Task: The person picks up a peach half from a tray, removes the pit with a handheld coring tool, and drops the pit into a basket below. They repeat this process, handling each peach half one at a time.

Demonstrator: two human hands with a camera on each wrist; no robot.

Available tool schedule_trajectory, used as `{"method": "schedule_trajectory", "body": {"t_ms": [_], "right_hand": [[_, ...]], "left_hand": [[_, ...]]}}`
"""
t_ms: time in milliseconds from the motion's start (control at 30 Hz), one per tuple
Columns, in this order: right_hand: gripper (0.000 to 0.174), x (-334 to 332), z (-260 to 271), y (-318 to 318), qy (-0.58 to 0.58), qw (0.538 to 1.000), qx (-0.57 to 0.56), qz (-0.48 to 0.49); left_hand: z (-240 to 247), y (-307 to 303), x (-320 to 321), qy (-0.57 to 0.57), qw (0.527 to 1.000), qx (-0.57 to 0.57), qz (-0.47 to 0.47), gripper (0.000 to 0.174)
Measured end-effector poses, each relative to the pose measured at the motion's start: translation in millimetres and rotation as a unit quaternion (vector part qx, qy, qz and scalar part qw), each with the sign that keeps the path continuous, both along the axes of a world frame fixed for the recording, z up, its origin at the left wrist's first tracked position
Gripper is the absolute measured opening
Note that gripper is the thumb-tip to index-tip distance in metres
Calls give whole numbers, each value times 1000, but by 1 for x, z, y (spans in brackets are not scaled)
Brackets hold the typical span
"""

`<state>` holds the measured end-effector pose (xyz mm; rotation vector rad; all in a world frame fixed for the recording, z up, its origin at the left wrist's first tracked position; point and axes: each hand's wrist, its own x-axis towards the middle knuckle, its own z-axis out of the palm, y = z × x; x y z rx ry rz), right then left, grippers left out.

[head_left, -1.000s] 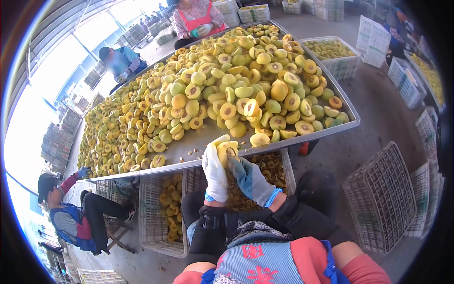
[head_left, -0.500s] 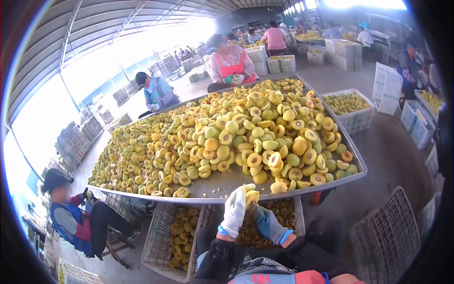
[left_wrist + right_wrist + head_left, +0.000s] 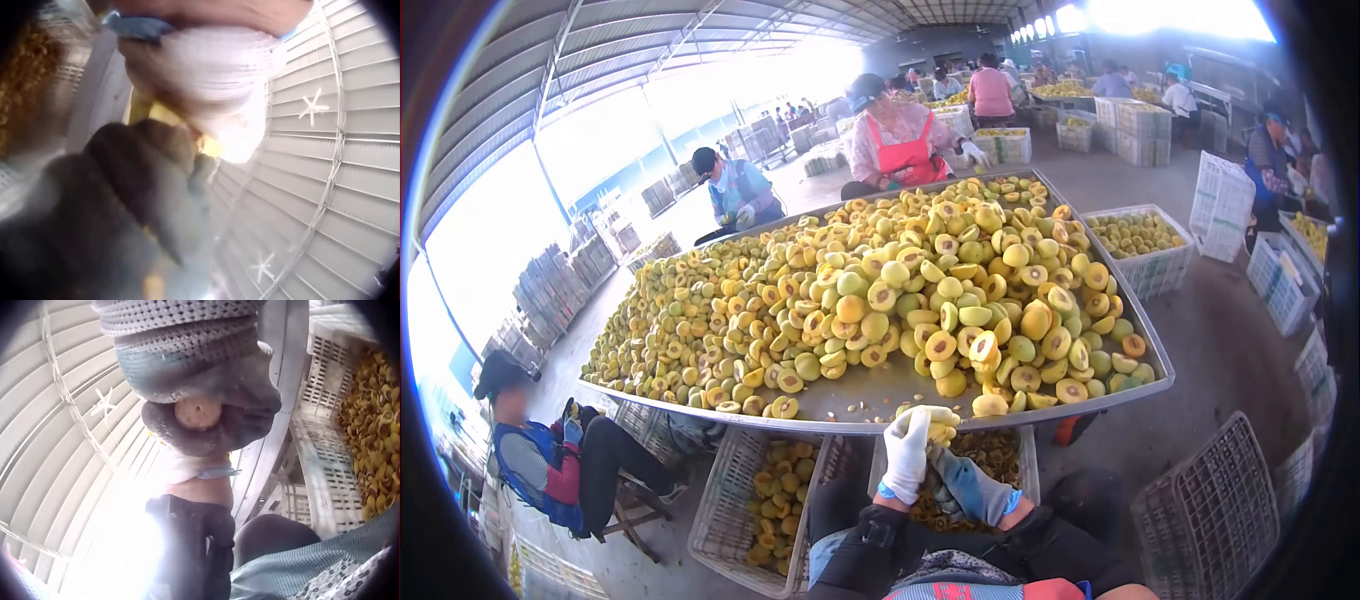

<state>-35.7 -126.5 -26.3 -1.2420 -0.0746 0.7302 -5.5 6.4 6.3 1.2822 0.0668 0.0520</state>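
Note:
My left hand, in a white glove, grips a yellow peach half just past the near edge of the metal table. The right hand, gloved in grey-blue, is curled close below and beside the fruit. From its fist pokes the round, pale end of a wooden handle in the right wrist view; the tool's other end is hidden. In the left wrist view the dark-looking right glove overlaps the peach half beneath the left hand.
A large heap of peach halves covers much of the metal table. Below its near edge stand a crate of fruit and one of scraps. An upturned crate is at right. Other people sit around the table.
The head view has tilted up, then stayed nearly steady. My hands stay together at the fruit, the right one slightly lower. The person in the pink apron has stretched an arm out sideways.

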Motion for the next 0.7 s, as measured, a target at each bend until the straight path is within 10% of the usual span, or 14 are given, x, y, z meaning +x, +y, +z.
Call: {"method": "schedule_trajectory", "body": {"t_ms": [133,267,600,700], "right_hand": [[56,9,-66,34,-313,935,-40,-159],[57,-4,17,2,98,995,-4,17],[57,3,8,-18,136,968,75,197],[58,-9,8,-13,-51,989,-112,86]], "left_hand": [[-10,-9,5,25,999,29,29,37],[-2,-10,5,47,999,-20,0,38],[14,33,13,23,955,69,-287,42],[12,32,10,26,938,160,-308,41]]}}
